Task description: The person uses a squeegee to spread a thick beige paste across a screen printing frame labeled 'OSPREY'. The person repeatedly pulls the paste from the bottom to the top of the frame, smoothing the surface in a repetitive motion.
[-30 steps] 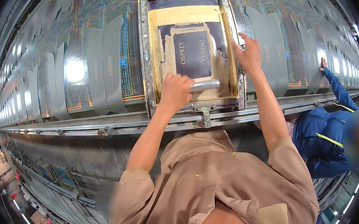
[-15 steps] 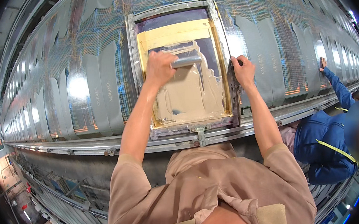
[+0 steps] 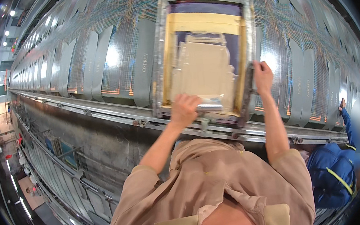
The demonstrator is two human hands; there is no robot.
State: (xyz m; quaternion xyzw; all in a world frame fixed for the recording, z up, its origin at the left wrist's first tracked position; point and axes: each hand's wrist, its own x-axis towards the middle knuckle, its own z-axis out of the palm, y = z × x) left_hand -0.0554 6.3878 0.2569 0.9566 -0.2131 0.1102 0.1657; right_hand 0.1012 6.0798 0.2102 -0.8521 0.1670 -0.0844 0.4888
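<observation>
My left hand (image 3: 185, 110) is closed around the grey metal squeegee (image 3: 211, 104), which lies across the near end of the screen frame. Inside that frame (image 3: 248, 29), a thick layer of beige ink (image 3: 204, 69) covers much of the dark purple mesh. A yellow band (image 3: 206, 22) crosses the mesh beyond the ink. At the frame's right side, my right hand (image 3: 263, 77) has its fingers closed on the edge; the exact part they grip is partly hidden. Under the frame runs a long table with grey cut panels (image 3: 144, 57) laid out in rows.
A metal rail (image 3: 116, 115) with bolted stops follows the table's near edge. At the far right a co-worker in a blue jacket (image 3: 331, 172) has a hand (image 3: 342, 104) on the table's panels. Lower left stands a railing-like metal structure (image 3: 60, 159).
My left hand has brought the squeegee from the upper mesh to the frame's near end, leaving the ink smoother. My right hand stays at the frame's side. The whole view has turned.
</observation>
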